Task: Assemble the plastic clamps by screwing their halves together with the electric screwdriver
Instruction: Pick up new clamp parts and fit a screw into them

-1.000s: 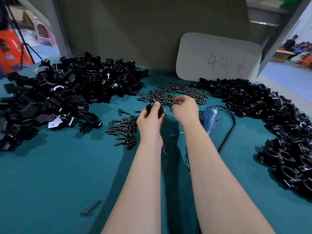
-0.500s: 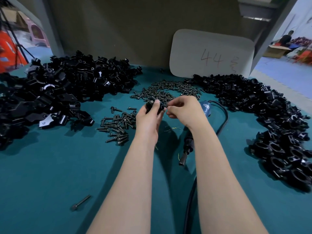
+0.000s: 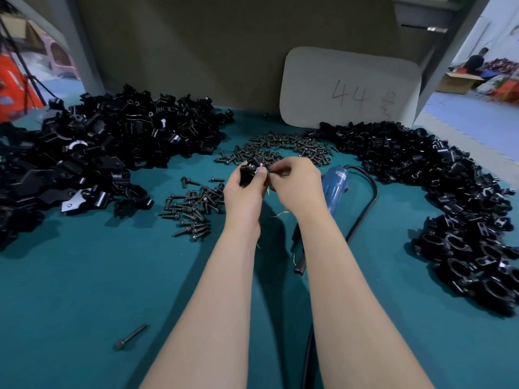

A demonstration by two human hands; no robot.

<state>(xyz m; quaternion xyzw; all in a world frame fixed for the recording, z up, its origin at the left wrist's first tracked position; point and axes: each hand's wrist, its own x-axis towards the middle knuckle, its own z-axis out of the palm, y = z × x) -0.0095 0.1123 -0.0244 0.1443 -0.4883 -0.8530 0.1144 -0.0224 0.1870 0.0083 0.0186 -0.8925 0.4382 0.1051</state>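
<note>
While steadying the clamp in the curled left hand, raised before the far screw pile, pinches at its hole with the right hand, presumably hand-starting a hidden screw, with the electric screwdriver lying just right, within reach.

Forearms stretch forward, left hand and right hand meeting, fingers curled into pinches.
</note>
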